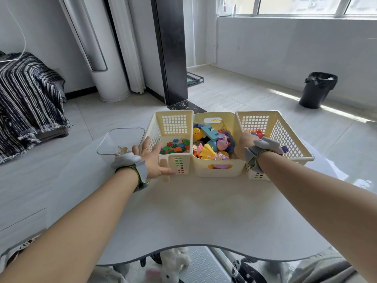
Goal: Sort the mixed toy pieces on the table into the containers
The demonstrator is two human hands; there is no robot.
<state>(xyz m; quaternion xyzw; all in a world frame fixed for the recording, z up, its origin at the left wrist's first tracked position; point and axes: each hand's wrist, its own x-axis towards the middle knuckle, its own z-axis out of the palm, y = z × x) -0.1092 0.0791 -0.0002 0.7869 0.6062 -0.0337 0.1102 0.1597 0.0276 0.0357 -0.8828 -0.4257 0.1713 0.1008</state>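
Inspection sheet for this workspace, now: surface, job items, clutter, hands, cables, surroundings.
Surface: white table, glossy, curved near edge.
Job's things: left basket holds small colourful gear pieces; middle bin holds toy figures; right basket holds a few red pieces; clear container stands beside the left basket, contents unclear.
Clutter: plush toy below the table's near edge.
Hands: left hand open, fingers flat against the left basket's outer wall; right hand reaches over the right basket's rim, fingers hidden.
Cables: thin white cord hanging at far left.
Surroundings: tiled floor, black waste bin, white tower unit, striped cloth.
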